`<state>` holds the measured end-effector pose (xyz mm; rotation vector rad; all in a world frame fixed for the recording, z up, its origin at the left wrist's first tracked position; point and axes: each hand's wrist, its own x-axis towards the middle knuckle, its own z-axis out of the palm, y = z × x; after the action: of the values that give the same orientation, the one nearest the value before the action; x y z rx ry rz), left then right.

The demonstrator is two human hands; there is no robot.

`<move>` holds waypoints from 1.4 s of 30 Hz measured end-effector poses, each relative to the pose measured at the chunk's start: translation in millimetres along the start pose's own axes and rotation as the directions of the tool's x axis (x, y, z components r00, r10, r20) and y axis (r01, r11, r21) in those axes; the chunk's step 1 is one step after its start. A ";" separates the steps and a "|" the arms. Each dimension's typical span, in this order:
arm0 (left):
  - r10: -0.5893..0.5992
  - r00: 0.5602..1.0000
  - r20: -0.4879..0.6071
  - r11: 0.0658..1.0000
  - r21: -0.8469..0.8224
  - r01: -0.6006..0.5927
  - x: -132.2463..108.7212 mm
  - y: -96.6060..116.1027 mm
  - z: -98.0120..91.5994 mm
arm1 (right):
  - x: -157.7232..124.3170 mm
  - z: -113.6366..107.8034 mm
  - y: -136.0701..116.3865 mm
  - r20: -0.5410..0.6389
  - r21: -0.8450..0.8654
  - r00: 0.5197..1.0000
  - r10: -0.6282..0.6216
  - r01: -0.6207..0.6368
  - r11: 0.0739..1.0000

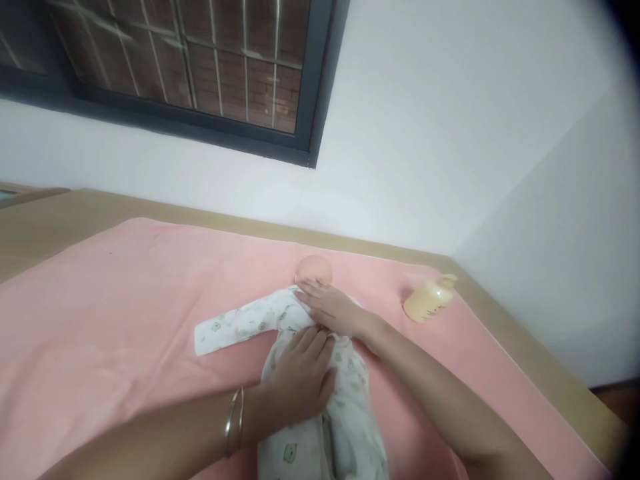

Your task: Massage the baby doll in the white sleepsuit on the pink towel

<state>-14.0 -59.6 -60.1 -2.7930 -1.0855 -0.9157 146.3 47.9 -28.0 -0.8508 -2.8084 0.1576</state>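
A smooth, pale round head (315, 268), which looks like a baby doll's, shows above a white long-sleeved baby romper (250, 321) with small green prints. One sleeve lies stretched out to the left. My right hand (333, 308) rests on the upper chest, its fingers extended flat near the neck. Just below it, my left hand (303, 373), with silver bangles on the wrist, has its fingers bent around the cloth at the romper's front. Lower down, the front edges part over the legs. The doll's other arm is hidden behind my right hand and forearm.
A pink sheet (125, 287) covers much of the tan surface (60, 223) underneath. To the right of the doll lies a yellow baby bottle (429, 300), tilted on its side. A white wall (400, 147) and a dark-framed window (200, 123) with bars stand behind.
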 end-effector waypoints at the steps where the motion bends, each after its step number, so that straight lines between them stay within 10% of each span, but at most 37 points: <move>1: 0.003 1.000 -0.005 1.000 0.004 -0.003 0.1 -0.1 0.5 | -11.0 2.4 0.0 -0.024 0.003 1.000 0.020 -0.020 1.000; 6: 0.005 0.999 -0.050 1.000 -0.025 -0.006 0.7 -0.2 1.3 | -34.8 4.0 -16.4 -0.054 0.048 0.998 0.022 -0.020 0.999; 14: -0.005 0.999 -0.050 1.000 0.018 0.006 -1.0 0.0 2.5 | 16.2 -3.9 -4.8 -0.002 0.014 1.000 -0.013 0.013 1.000; 24: 0.010 0.997 -0.077 1.000 -0.014 -0.011 -1.2 1.2 4.7 | -36.7 13.4 -14.3 -0.201 0.162 0.979 0.025 0.008 0.987; 33: -0.015 0.998 -0.055 1.000 -0.007 0.014 -2.1 -0.2 0.6 | 28.5 2.6 -16.1 -0.143 0.292 0.989 0.030 0.013 0.956; 42: 0.015 0.998 -0.060 1.000 -0.016 -0.016 -0.3 1.8 0.9 | -32.0 14.9 -17.0 -0.228 0.254 0.971 0.076 -0.016 0.967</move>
<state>-12.6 -60.9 -60.6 -2.7635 -1.0518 -1.0045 159.9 15.4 -44.9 -0.8162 -2.4822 0.3827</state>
